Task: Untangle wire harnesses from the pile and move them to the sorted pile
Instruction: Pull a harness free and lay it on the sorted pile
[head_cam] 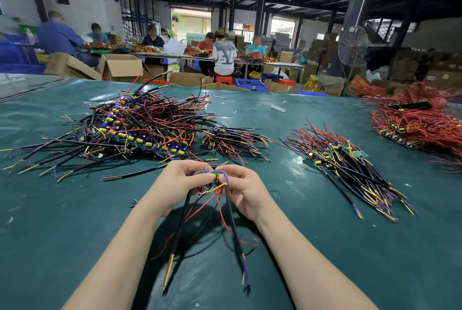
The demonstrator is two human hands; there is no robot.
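Two-handed, working on a single wire harness (235,231) at the near middle of the counter (75,209): pinching its small green board between the fingers (200,174) of the left hand (185,179) and the fingers (228,171) of the right hand (243,189), both sets curled tight on it. Letting its black-sleeved leads and thin red wires hang back toward six o'clock, clear of every other bundle.

Judging this one as already freed from the tangle but not yet delivered.

Looking out to two or three o'clock and finding the sorted pile (350,164), a modest bundle combed in one direction, well apart from the hands. Looking to ten or eleven o'clock and facing the tangled pile (140,124), much the larger heap, with a smaller bunch (235,139) just beside it at twelve.

Reckoning from those two sizes on being well short of halfway. Needing next to carry the held harness across to the right, then to pull out many more.

Leaving aside the red-wire heap (420,119) farther off at two o'clock, being unable to tie it to this job. Passing over other people (225,54) seated at far tables around twelve.
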